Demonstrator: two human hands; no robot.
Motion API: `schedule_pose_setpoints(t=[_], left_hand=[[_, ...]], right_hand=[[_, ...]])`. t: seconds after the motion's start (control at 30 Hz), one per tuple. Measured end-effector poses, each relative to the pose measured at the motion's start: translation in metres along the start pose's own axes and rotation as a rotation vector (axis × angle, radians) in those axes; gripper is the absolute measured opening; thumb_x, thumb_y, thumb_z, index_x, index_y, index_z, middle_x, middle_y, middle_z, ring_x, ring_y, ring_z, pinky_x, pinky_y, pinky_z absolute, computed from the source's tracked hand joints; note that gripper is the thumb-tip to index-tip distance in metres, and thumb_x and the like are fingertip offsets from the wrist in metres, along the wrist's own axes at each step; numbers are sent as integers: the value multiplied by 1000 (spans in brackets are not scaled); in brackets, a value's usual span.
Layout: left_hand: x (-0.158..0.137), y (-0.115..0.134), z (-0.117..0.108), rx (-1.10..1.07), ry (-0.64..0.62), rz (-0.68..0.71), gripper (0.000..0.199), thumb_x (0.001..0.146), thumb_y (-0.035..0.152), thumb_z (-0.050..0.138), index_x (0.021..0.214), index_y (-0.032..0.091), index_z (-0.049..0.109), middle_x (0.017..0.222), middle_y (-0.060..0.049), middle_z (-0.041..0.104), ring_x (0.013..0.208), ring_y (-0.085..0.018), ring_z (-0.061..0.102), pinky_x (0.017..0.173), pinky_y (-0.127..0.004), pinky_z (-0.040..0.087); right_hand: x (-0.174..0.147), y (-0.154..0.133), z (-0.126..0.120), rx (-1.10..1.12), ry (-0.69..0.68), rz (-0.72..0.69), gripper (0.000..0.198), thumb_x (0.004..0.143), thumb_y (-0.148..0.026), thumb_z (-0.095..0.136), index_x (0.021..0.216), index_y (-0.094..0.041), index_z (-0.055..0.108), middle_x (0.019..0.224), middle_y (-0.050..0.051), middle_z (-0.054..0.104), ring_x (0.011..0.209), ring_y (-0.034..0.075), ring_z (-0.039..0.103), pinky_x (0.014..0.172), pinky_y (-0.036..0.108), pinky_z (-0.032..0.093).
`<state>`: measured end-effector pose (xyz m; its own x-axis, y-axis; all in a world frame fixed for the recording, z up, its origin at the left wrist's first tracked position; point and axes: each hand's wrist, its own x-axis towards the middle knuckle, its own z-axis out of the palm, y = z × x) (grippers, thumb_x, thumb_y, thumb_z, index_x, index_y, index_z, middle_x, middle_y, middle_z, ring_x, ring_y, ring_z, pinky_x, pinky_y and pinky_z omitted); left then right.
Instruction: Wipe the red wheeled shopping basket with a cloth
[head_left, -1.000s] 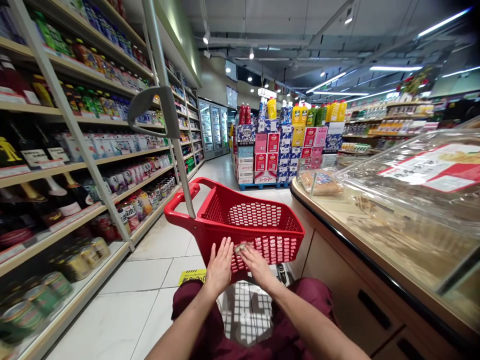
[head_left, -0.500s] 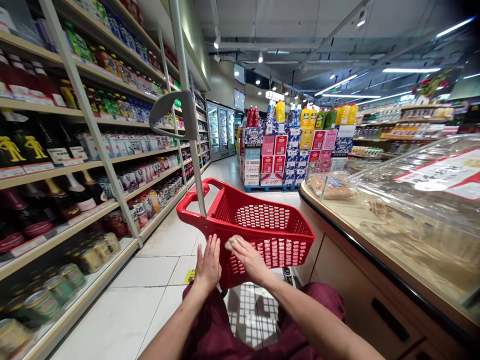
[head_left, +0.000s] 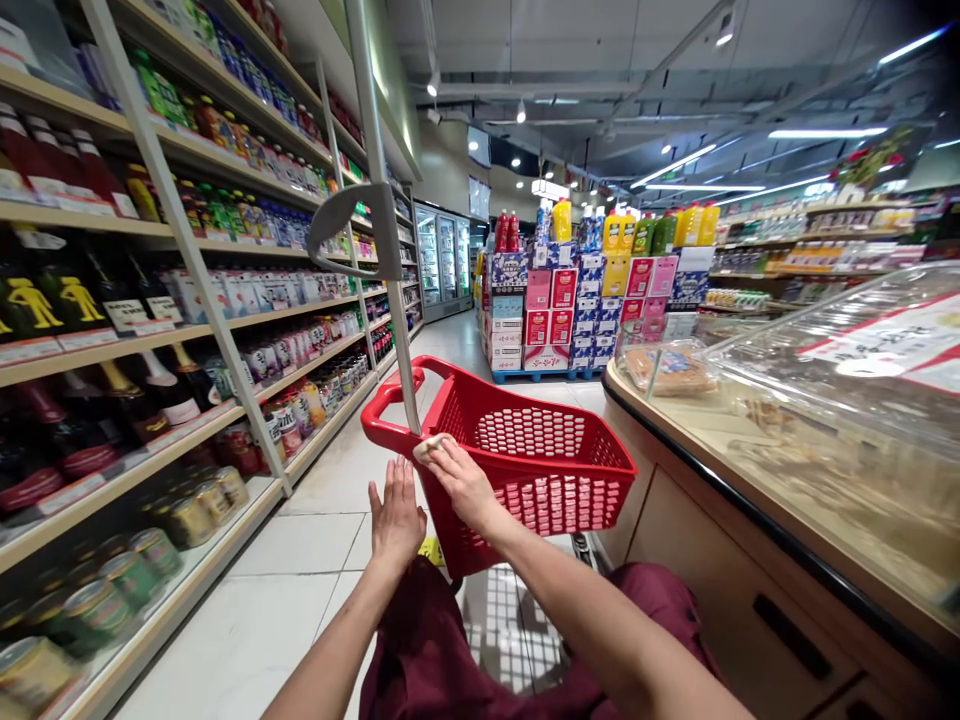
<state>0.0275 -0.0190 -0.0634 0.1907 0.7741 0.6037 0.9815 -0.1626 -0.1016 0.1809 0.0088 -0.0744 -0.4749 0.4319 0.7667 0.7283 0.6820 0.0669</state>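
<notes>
A red plastic shopping basket cart (head_left: 525,490) stands in front of my knees, with slotted sides and a tall grey pole (head_left: 405,350) rising from its left end. Beneath the fingers of my right hand (head_left: 465,490) is a pale cloth (head_left: 429,448), pressed on the basket's rim near the foot of the pole. My left hand (head_left: 397,515) is flat with fingers stretched out, beside the basket's left end, and holds nothing. Whether its fingertips touch the red plastic I cannot tell. A grey loop handle (head_left: 360,235) sits higher on the pole.
Drink shelves (head_left: 187,330) run along the left side. Close on the right stands a display counter (head_left: 675,450) with clear covers. Stacked drink cartons (head_left: 551,310) stand on a blue pallet ahead, with glass-door fridges (head_left: 442,255) farther back.
My right hand has moved up and left with the cloth, from the basket's side to its rim by the pole. My left hand has shifted slightly left, away from the basket's side.
</notes>
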Motion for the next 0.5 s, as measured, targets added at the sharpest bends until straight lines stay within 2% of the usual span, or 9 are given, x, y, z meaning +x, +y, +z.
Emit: schedule_pose_setpoints(t=[0.13, 0.2, 0.3, 0.4, 0.5], left_hand=[[2, -1, 1, -11, 38, 32, 65, 71, 16, 38, 133, 4, 24, 139, -18, 31, 132, -25, 19, 106, -51, 14], [5, 2, 3, -23, 69, 51, 66, 71, 16, 37, 134, 5, 21, 139, -18, 30, 132, -24, 18, 106, -51, 13], [15, 12, 5, -49, 116, 76, 68, 73, 17, 37, 136, 7, 14, 142, -16, 25, 133, -24, 16, 106, -52, 11], [32, 25, 1, -78, 122, 133, 71, 72, 15, 36, 137, 8, 10, 142, -14, 24, 133, -24, 16, 106, -52, 10], [47, 35, -5, -85, 104, 187, 71, 68, 12, 37, 136, 9, 17, 141, -14, 29, 132, -24, 18, 106, -52, 9]], right_hand=[[-20, -1, 6, 34, -99, -50, 33, 88, -14, 37, 116, -19, 54, 119, 4, 56, 124, 16, 35, 102, 35, 36], [-21, -1, 5, 50, -38, 13, 36, 88, -13, 36, 119, -20, 52, 120, 4, 55, 125, 16, 34, 101, 35, 36], [6, 4, -1, 35, 120, 194, 41, 87, -11, 34, 125, -17, 46, 129, 6, 48, 128, 19, 28, 103, 38, 33], [23, 24, -6, -9, 121, 292, 41, 86, -11, 37, 126, -16, 44, 128, 8, 48, 126, 19, 31, 100, 37, 35], [-8, 61, -17, -68, 50, 326, 39, 85, -11, 40, 123, -17, 48, 124, 9, 52, 124, 19, 36, 99, 39, 36]])
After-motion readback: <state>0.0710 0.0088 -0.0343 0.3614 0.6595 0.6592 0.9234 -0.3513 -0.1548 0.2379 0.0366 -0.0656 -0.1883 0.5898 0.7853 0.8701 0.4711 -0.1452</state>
